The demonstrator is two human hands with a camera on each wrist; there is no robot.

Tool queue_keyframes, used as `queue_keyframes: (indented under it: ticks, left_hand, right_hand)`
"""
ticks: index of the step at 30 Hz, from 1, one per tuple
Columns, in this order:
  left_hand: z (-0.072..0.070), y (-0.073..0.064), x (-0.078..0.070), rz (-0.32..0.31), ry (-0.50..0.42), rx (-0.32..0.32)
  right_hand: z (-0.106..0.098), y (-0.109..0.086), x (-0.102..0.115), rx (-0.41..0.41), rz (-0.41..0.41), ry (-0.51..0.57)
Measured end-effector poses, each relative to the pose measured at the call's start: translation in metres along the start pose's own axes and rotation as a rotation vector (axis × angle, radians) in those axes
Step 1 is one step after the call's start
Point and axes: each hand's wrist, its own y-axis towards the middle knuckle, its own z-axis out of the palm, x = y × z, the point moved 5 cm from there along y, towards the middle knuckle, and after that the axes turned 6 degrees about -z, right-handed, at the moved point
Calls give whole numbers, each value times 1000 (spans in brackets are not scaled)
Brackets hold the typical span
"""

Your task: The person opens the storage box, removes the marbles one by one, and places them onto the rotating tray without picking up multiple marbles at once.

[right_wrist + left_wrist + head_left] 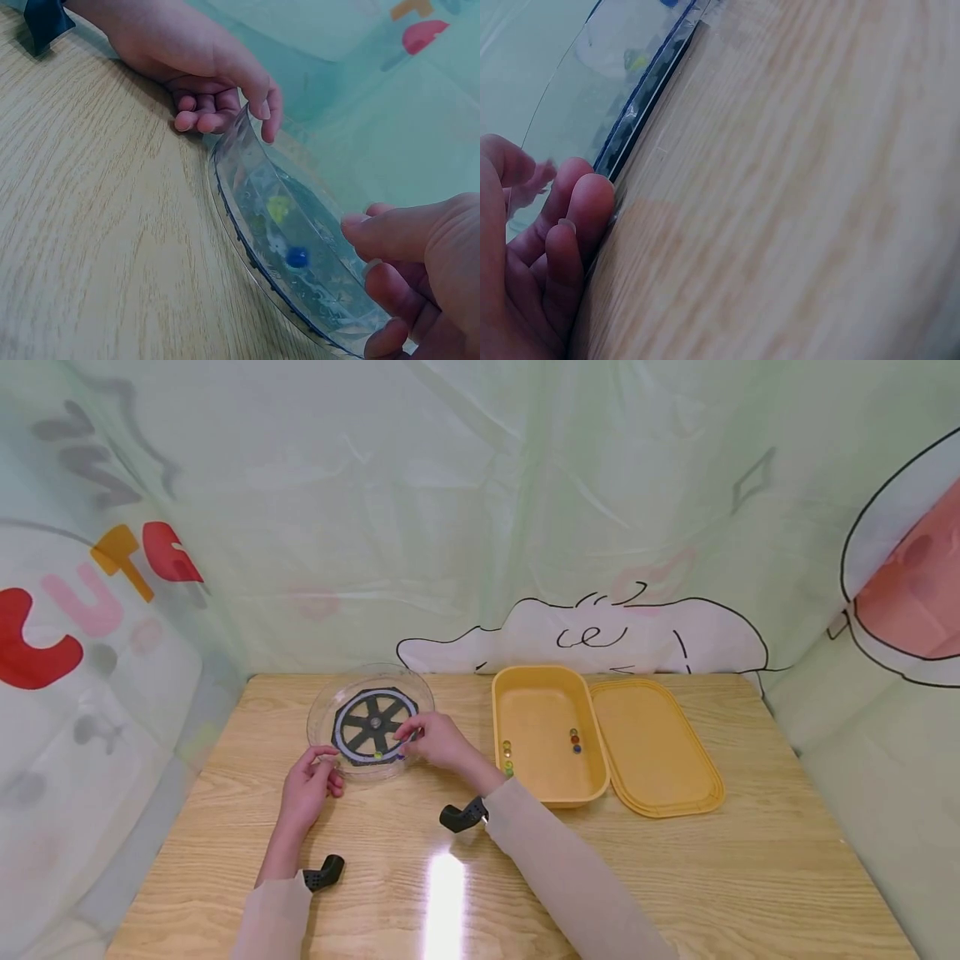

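Note:
A clear round dish [318,714] with a dark spoked wheel pattern [375,723] in it stands at the table's back left. My left hand [306,787] grips its near left rim, thumb and forefinger over the edge and the other fingers curled against the outer wall. Over the right side of the dish is my right hand [442,739], thumb and fingers apart with nothing between them, close to the rim. In the right wrist view, a blue marble [298,257] and a yellow-green marble [277,207] lie inside the dish, behind its clear wall.
Right of the dish stands a yellow plastic box [551,793] with several coloured marbles [576,743] along its sides. Its yellow lid [660,747] lies flat beside it. A printed curtain [480,527] hangs along the table's back edge.

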Motion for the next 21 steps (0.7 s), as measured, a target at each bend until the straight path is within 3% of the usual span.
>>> queue_keyframes:
  ticks: [21]
  left_hand:
    - [0,0,2,-4,24,-20]
  right_hand:
    - [-7,-4,5,21,16,64]
